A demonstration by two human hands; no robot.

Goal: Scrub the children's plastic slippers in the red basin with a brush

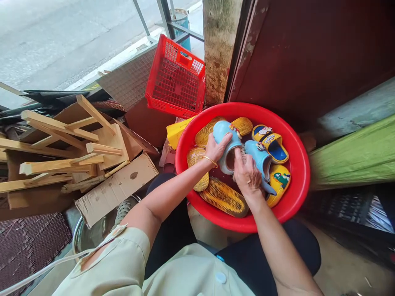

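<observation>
A red basin holds yellow sandals and light blue clogs. My left hand grips a light blue clog by its side, thumb on top, with the clog's opening facing me. Over that opening, my right hand is closed round something mostly hidden; bristles like a brush's show beside its fingers. A second blue clog lies just right of my right hand. Around them are a yellow sole, a yellow slide with a blue insole and a yellow one with a green figure.
Behind the basin stands a red plastic crate against a pillar. Wooden stools and a cardboard box are piled at the left. Green fabric hangs at the right. A metal bowl sits at the lower left.
</observation>
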